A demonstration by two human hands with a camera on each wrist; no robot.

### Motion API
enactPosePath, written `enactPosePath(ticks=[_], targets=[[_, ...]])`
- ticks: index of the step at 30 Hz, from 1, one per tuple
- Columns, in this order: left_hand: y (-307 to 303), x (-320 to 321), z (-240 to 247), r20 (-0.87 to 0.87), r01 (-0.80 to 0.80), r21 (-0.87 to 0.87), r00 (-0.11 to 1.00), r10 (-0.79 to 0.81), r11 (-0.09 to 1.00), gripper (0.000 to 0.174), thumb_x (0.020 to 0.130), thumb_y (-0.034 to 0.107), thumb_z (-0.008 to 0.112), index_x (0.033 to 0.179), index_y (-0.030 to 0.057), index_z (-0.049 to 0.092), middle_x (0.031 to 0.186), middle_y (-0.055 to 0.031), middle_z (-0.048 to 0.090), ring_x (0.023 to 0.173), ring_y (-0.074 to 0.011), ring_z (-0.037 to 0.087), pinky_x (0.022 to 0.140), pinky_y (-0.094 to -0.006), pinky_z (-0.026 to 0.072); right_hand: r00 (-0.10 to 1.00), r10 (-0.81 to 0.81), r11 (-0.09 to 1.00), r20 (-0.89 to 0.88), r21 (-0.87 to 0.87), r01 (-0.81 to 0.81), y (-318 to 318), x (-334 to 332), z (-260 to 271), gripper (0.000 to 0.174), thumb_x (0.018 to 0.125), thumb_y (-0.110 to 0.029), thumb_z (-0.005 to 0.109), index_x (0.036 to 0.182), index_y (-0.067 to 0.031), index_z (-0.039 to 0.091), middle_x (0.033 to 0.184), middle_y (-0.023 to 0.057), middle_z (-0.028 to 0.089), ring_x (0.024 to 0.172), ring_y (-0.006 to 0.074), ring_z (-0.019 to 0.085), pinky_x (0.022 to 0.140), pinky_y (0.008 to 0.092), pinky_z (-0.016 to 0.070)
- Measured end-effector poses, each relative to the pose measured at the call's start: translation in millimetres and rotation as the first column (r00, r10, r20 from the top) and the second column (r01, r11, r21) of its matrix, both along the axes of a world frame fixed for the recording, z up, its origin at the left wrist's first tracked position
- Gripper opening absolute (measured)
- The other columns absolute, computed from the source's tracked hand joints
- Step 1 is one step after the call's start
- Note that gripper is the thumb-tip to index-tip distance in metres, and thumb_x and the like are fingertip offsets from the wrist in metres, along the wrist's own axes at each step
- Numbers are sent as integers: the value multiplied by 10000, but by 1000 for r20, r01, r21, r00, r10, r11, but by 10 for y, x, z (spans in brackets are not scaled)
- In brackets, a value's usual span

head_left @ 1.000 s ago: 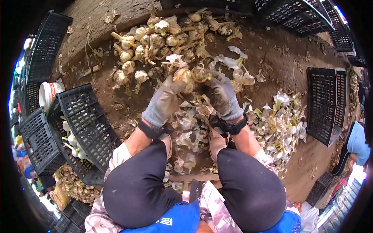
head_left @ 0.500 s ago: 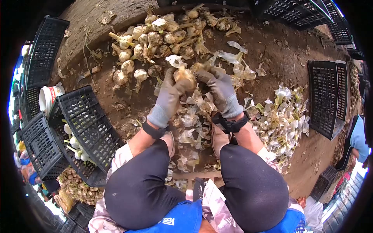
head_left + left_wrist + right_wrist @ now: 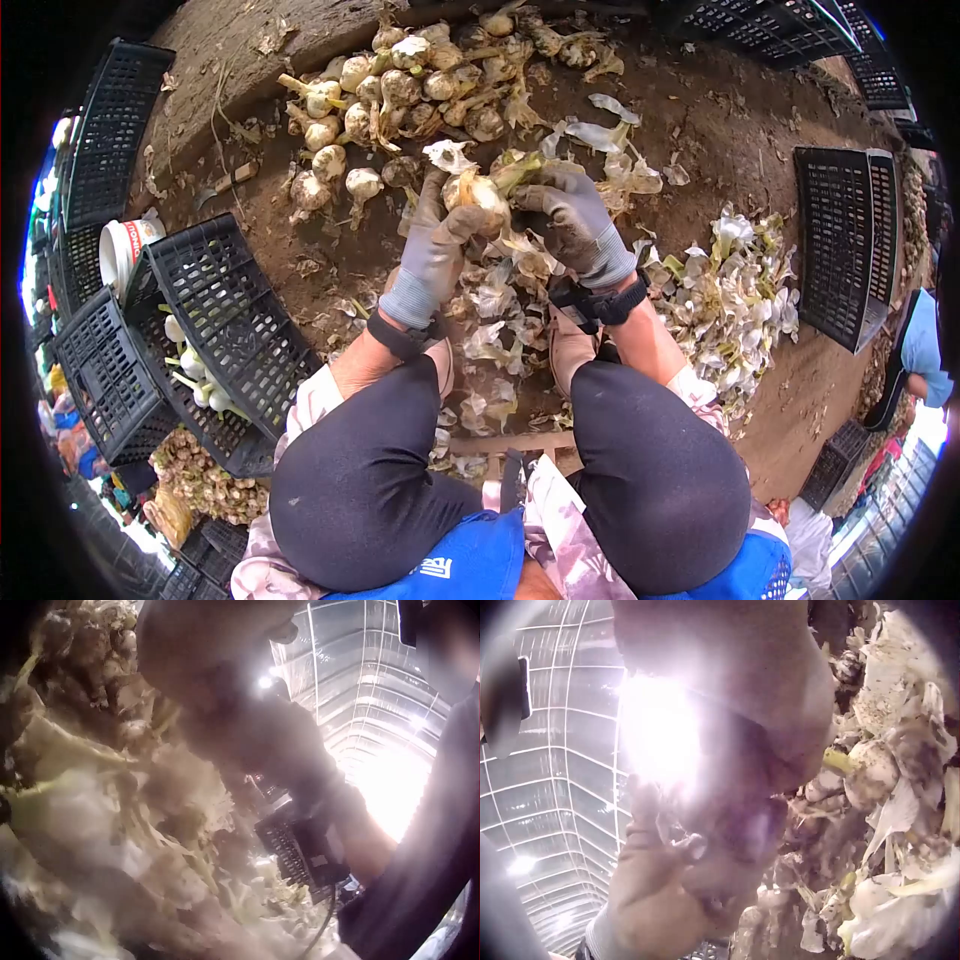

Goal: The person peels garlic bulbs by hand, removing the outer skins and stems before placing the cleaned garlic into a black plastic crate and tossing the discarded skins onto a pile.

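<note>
In the head view my gloved left hand (image 3: 435, 245) grips a garlic bulb (image 3: 478, 197), thumb and fingers curled round its side. A flap of white skin (image 3: 449, 156) stands up from the bulb's upper edge. My gloved right hand (image 3: 578, 222) is on the bulb's other side, its bent fingers pinching the greenish-yellow stalk (image 3: 516, 170). Just beyond both hands lies a heap of soil-marked garlic bulbs (image 3: 400, 90). Loose papery skins (image 3: 492, 300) cover the ground between the feet. In the right wrist view, the right hand (image 3: 656, 885) shows against glare.
A pile of peeled skins (image 3: 730, 300) lies at the right, near an upright black crate (image 3: 845, 245). On the left, a tilted black crate (image 3: 230, 310) stands by cleaned white garlic (image 3: 195, 370) and a white bucket (image 3: 125, 243). Another person (image 3: 922, 350) is at the far right.
The bulb stays in my left hand and has turned a little. My right hand has shifted along the stalk, which now stands out more plainly above the fingers.
</note>
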State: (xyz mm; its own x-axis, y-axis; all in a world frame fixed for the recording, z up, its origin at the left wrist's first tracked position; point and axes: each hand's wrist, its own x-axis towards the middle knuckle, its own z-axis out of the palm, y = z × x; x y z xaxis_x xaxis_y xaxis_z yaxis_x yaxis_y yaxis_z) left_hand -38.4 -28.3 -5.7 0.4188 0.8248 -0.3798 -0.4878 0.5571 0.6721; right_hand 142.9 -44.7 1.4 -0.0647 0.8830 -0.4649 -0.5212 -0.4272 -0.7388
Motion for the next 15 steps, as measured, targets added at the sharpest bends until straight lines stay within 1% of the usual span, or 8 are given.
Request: enactPosePath(ticks=[4, 6, 7, 9, 11, 13, 14, 15], targets=[[35, 39, 98, -52, 71, 128, 997, -65, 989, 831, 741, 150, 759, 1358, 10, 219, 1156, -107, 539, 1006, -181, 580, 854, -320, 506, 1000, -2, 992, -25, 130, 5, 11, 43, -13, 221, 820, -111, 641, 986, 33, 628, 805, 16, 648, 675, 79, 593, 597, 216, 477], [64, 81, 115, -462, 244, 569, 885, 61, 785, 828, 753, 148, 741, 1381, 37, 212, 1076, -167, 560, 898, -208, 611, 769, -296, 547, 997, 53, 998, 49, 22, -55, -1, 57, -128, 233, 818, -99, 632, 1007, 36, 621, 819, 11, 654, 664, 70, 590, 587, 201, 468], [66, 89, 141, -463, 246, 566, 884, 57, 787, 828, 753, 148, 741, 1381, 37, 212, 1076, -167, 560, 898, -208, 611, 769, -296, 547, 998, 51, 998, 48, 18, -52, 6, 63, -186, 233, 818, -99, 632, 1007, 36, 621, 819, 11, 654, 664, 70, 590, 587, 201, 468], [71, 86, 191, -476, 252, 395, 879, -38, 883, 777, 762, 266, 742, 1337, 14, 284, 1073, -149, 561, 859, -189, 612, 759, -283, 551, 983, -13, 1000, 183, 24, 9, 32, 31, -302, 249, 812, -122, 646, 1001, 39, 622, 790, 6, 651, 625, 58, 564, 547, 191, 442], [31, 33, 27, -414, 85, 314, 909, 56, 946, 578, 845, 436, 612, 1219, 34, 429, 985, -111, 595, 666, -137, 598, 551, -231, 535, 961, -18, 1000, 275, -14, 23, -10, -83, -407, 161, 798, -60, 601, 932, 18, 644, 730, 9, 638, 590, 60, 544, 520, 204, 424], [82, -16, 128, -66, 163, -195, 982, -179, 967, 575, 882, 597, 422, 1098, 75, 526, 832, -77, 621, 469, -89, 492, 354, -196, 358, 827, -51, 953, 560, 275, -127, -4, -139, -104, 159, 761, -8, 538, 875, 3, 649, 679, 21, 622, 574, 76, 543, 516, 228, 432], [45, 85, 237, -211, 78, -121, 972, -103, 990, 591, 893, 638, 313, 1003, 116, 568, 690, -56, 604, 394, -74, 392, 319, -201, 190, 802, -40, 961, 596, 243, -133, 30, -128, -44, 188, 721, 7, 499, 829, -10, 652, 696, 33, 622, 564, 84, 541, 519, 237, 434], [78, 38, 144, -208, 72, -115, 974, -95, 991, 591, 893, 638, 313, 1003, 116, 568, 690, -56, 604, 394, -74, 392, 319, -201, 190, 800, -39, 958, 599, 249, -140, 51, -101, -56, 188, 721, 7, 499, 829, -10, 652, 696, 33, 622, 564, 84, 541, 519, 237, 434]])
